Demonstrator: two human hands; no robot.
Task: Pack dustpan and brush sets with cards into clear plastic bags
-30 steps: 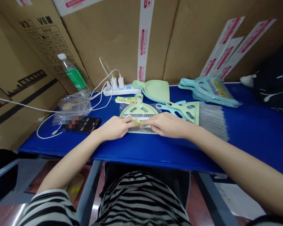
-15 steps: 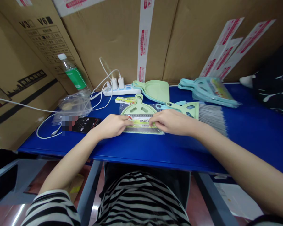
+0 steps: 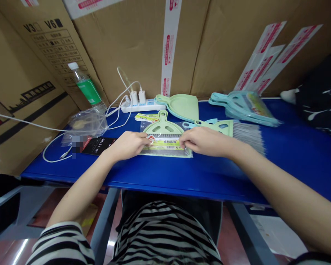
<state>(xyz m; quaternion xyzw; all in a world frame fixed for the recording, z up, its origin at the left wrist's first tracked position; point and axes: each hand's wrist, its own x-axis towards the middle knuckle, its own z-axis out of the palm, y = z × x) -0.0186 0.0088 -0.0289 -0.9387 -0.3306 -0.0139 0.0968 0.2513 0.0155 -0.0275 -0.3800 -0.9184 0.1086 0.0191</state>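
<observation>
A green dustpan and brush set [image 3: 162,127] in a clear plastic bag lies flat in front of me, its handle pointing away. Across its grey bristles runs a yellow and white label card [image 3: 167,142]. At the left end of the card, my left hand [image 3: 129,145] is closed, its fingertips pinching the edge of the package. My right hand [image 3: 205,142] is curled shut at the right end; its fingertips grip the bag there and are partly hidden. Just beyond the right hand lies a loose green brush [image 3: 226,128] with grey bristles, over a blue handled piece.
Behind stand a bare green dustpan [image 3: 182,105] and a white power strip [image 3: 146,106] with chargers. Bagged blue sets [image 3: 242,105] lie at right. More label cards [image 3: 146,117], a phone [image 3: 99,145], a plastic bag [image 3: 84,123] and a bottle [image 3: 89,90] are on the left.
My hands have moved slightly apart along the label card, the right one to the right and the left one to the left. More of the card's print shows. The package stays in place.
</observation>
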